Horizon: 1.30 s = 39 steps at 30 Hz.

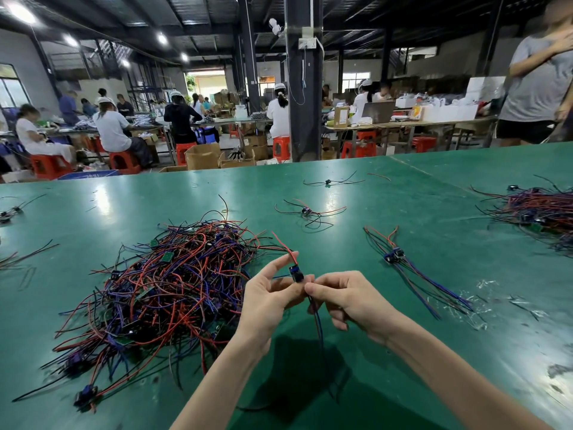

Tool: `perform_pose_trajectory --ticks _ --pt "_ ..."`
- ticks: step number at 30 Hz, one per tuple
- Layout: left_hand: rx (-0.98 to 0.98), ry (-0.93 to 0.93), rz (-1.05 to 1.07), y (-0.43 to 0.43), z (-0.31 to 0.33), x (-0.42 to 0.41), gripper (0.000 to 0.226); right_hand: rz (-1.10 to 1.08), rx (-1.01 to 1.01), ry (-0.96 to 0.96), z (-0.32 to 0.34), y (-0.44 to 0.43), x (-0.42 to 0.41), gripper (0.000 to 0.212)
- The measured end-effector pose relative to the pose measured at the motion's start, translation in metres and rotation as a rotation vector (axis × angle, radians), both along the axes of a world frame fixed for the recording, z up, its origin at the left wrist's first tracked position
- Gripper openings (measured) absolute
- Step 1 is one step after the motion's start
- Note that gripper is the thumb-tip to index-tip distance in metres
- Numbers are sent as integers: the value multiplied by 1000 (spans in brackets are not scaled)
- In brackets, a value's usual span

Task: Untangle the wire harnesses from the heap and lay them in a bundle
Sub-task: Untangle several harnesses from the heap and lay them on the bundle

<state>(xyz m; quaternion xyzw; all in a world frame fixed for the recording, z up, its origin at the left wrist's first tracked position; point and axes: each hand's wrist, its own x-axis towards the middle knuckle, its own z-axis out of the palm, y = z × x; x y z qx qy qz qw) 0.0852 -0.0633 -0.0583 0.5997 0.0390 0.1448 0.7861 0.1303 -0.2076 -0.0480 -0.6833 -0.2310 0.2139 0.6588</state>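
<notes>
A tangled heap of red, blue and black wire harnesses (167,287) lies on the green table (403,193), left of centre. My left hand (266,299) pinches one harness (296,273) by its small blue-black module, just right of the heap; its red wire runs up and back toward the heap. My right hand (347,301) pinches the same harness's dark and blue wires right below the module, and they hang down between my hands. A small laid-out bundle of harnesses (403,265) rests on the table to the right of my hands.
Two single harnesses (308,211) lie further back in the middle. A second large pile of harnesses (539,212) sits at the far right edge. Loose wires (12,209) lie at the left edge. A person in a grey shirt (539,72) stands beyond the table's far right corner.
</notes>
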Motion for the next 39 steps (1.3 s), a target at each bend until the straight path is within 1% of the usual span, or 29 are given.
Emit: perform_pose_trajectory --ticks 3,6,8,11,14,17,23,26,28,30,32,33,36,39 --pt "62 -14 -2 1 -2 1 49 24 27 25 -1 1 -1 12" --pt "66 1 -22 2 -2 1 56 39 22 22 0 0 0 6" --pt "7 42 -71 5 0 1 60 47 21 12 0 0 -1 4" --pt "-72 98 -175 10 3 0 59 65 27 9 2 -1 -3 4" --pt "-125 97 -216 13 3 1 58 40 20 20 3 0 -3 5" --pt "-158 92 -227 14 3 1 60 -19 33 38 4 -2 2 6" --pt "-105 133 -212 12 2 1 64 -206 68 11 27 -11 38 13" --pt "-112 148 -192 13 3 1 60 -334 142 -34 52 -28 75 8" --pt "-118 157 -183 15 3 1 57 -440 153 -60 64 -44 101 5" --pt "-128 172 -174 15 3 1 54 -550 65 -47 65 -63 124 11" --pt "-129 193 -170 15 2 1 41 -620 -93 19 54 -83 142 20" --pt "-127 204 -167 15 1 1 35 -634 -179 56 46 -92 148 22" --pt "-113 214 -150 15 0 2 28 -643 -394 120 22 -114 155 19" --pt "-82 185 -87 12 0 3 23 -641 -553 85 6 -125 154 16"
